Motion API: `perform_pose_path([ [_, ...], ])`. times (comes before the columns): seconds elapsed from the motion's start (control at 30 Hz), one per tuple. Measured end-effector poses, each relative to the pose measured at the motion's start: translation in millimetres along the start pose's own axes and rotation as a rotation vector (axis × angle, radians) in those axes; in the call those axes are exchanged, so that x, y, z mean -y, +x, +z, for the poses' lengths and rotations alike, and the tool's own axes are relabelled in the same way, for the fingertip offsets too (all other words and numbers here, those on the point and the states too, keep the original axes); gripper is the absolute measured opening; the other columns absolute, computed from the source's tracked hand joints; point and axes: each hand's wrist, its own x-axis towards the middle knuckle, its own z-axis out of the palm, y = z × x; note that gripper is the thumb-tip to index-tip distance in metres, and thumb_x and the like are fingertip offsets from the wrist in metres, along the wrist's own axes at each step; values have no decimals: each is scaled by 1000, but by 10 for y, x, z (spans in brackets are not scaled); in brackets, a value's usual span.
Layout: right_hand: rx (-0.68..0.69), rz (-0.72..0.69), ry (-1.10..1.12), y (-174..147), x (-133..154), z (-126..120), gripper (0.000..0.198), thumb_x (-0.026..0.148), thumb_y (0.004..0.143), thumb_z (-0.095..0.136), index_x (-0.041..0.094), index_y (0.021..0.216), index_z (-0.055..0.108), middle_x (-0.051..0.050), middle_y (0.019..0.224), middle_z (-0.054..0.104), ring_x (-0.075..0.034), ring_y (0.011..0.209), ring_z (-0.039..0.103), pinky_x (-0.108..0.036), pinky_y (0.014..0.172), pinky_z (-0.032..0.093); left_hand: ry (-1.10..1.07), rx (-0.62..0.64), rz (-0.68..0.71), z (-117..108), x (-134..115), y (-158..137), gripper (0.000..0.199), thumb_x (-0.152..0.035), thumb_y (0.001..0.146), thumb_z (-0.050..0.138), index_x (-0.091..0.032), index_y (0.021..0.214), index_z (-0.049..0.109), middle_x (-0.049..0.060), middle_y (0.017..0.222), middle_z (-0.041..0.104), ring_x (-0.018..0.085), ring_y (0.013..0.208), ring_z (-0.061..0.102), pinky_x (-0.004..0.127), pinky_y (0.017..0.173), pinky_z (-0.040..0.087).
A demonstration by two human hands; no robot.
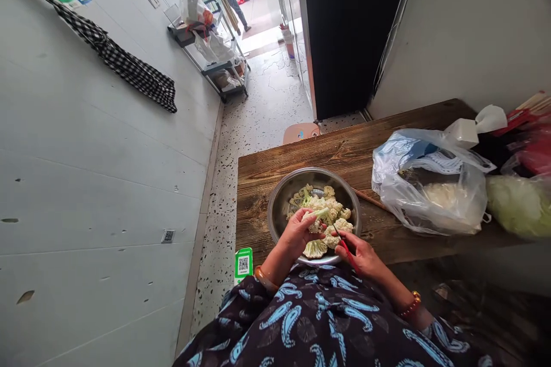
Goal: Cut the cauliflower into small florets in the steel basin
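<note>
A steel bowl (275, 223) on the wooden table holds several pieces of cauliflower (329, 206), pale cream with light green stems. Over its near side, my left hand (297, 235) is closed around a cauliflower floret (317, 214), its pale stem pointing right. My right hand (363, 255) grips a small red-handled knife (349, 257) at the bowl's right rim. The knife's thin dark blade points up and left, toward the floret but a little apart from it. My fingers cover part of the handle.
On the wooden table (301, 155), a clear plastic bag (400, 200) and a wrapped green cabbage (516, 203) lie to the right. A green QR card (243, 264) is at the left edge. Beyond are a pink stool (299, 133), a loaded cart (219, 66) and a person's leg (232, 0) outside the doorway.
</note>
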Motion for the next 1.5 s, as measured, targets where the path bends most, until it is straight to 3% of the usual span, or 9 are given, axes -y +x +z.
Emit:
perform_pose_path([
  [0.13,3,-39,-6,-4,14,148,60,61,84,60,16,123,65,-12,109,71,-30,103,64,-41,94,49,54,41,-35,5,55,-12,44,-37,67,83,-17,89,51,1,83,62,16,71,67,28,58,59],
  [0.33,-13,-9,51,62,15,219,63,68,83,54,17,117,68,-7,81,69,-25,79,66,-35,71,54,125,39,-21,6,83,-70,43,-40,68,81,-16,92,54,3,84,65,17,74,68,28,59,59],
  [0.53,-7,-2,108,41,18,240,51,63,84,57,18,106,70,0,64,59,-16,57,53,-26,52,44,179,5,-17,-37,132,-42,45,-44,65,82,-17,88,54,3,81,66,18,69,69,21,48,51],
  [0.67,6,63,150,20,-11,285,49,62,84,58,17,98,71,3,57,51,-12,49,42,-24,47,35,214,-24,2,-79,160,-1,45,-46,63,82,-16,84,56,0,71,62,16,62,67,20,45,48],
  [0.83,6,112,207,8,-97,333,46,63,82,60,17,83,67,6,50,46,-10,46,39,-23,46,30,285,-24,3,-125,218,76,42,-46,67,79,-17,84,56,-1,66,61,15,61,65,20,46,48],
  [0.93,25,222,281,3,-181,361,51,69,79,59,19,71,58,6,48,49,-8,40,37,-22,40,26,361,-43,-24,-177,272,159,44,-47,61,82,-16,81,57,-1,62,59,13,55,60,20,43,46],
  [1.13,38,418,404,44,-308,362,58,76,69,62,18,78,60,7,47,52,-6,32,37,-18,33,22,368,23,-22,-241,196,181,41,-42,65,81,-15,88,61,1,70,63,15,64,64,19,49,48],
  [1.33,-5,266,312,121,-206,195,58,70,75,61,19,102,67,4,57,58,-10,38,45,-22,38,34,155,101,-8,-196,-113,92,50,-30,69,77,-18,115,61,6,102,65,18,83,69,27,68,55],
  [1.5,-13,36,57,180,8,36,46,56,78,67,21,106,73,-1,66,66,-21,63,62,-32,63,50,96,107,52,-167,-266,45,58,-27,70,78,-21,123,54,7,109,64,19,84,70,26,66,55],
])
